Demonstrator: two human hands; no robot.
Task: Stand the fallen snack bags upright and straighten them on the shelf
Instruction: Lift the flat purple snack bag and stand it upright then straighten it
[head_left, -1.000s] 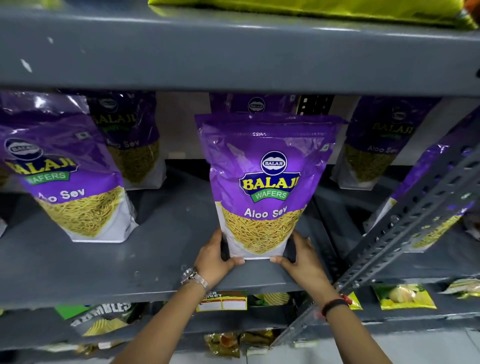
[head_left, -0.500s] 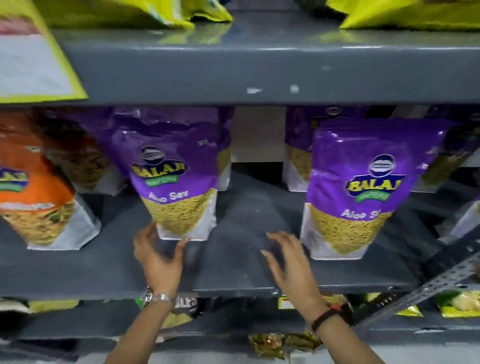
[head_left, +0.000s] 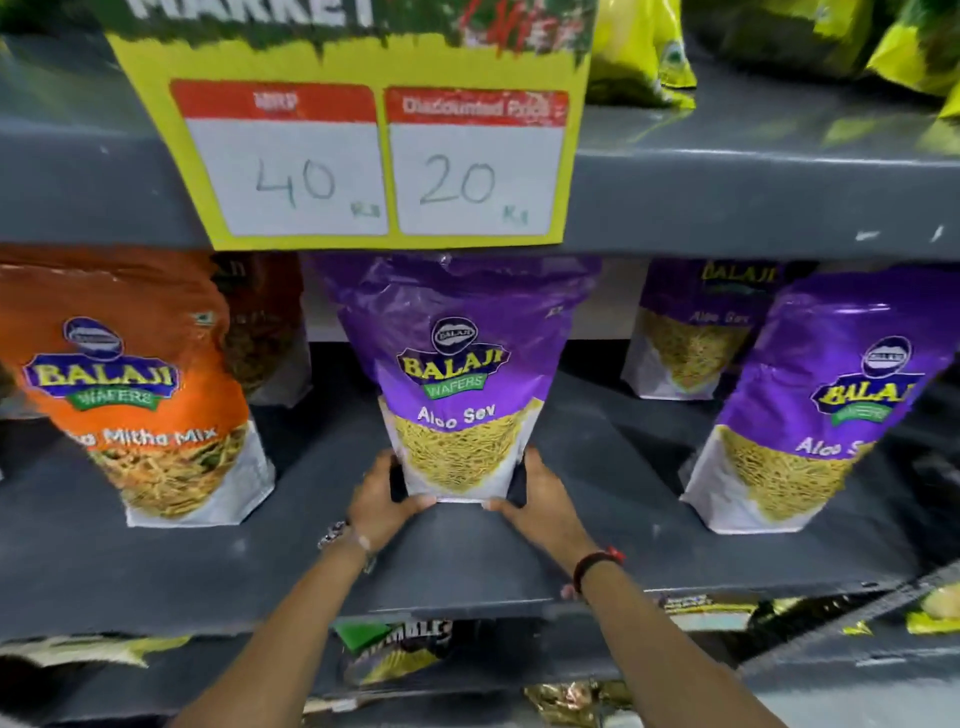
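Both hands clasp the base of the purple Aloo Sev bag (head_left: 457, 384), upright on the shelf (head_left: 597, 519): left hand (head_left: 382, 501) and right hand (head_left: 540, 496) at its lower corners, thumbs seemingly tucked underneath.

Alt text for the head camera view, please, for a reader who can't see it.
Both hands, left hand and right hand, grip the base of an upright purple Aloo Sev bag on a grey shelf. An orange bag stands left, another purple bag right.
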